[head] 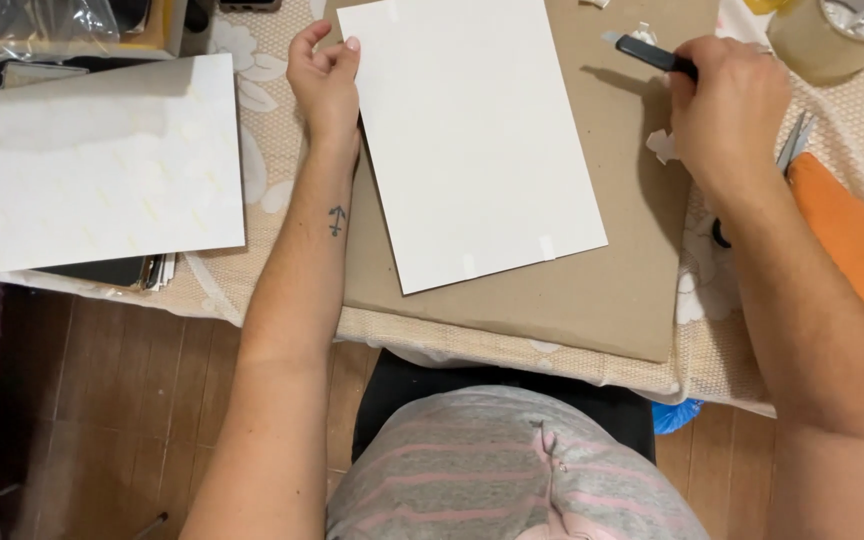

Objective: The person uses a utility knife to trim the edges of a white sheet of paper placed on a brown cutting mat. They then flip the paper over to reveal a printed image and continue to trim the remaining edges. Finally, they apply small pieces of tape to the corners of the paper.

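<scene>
Lying on the brown cardboard board [592, 290], one white sheet [472, 140] is looking light, thin and bendable, best pinned flat near an edge. The left hand [325, 80] is curling its fingers onto the sheet's left edge. The right hand [727, 105] is gripping one black utility knife [652, 53] right of the sheet. A second white sheet [117, 160] is lying well left of the board.
</scene>
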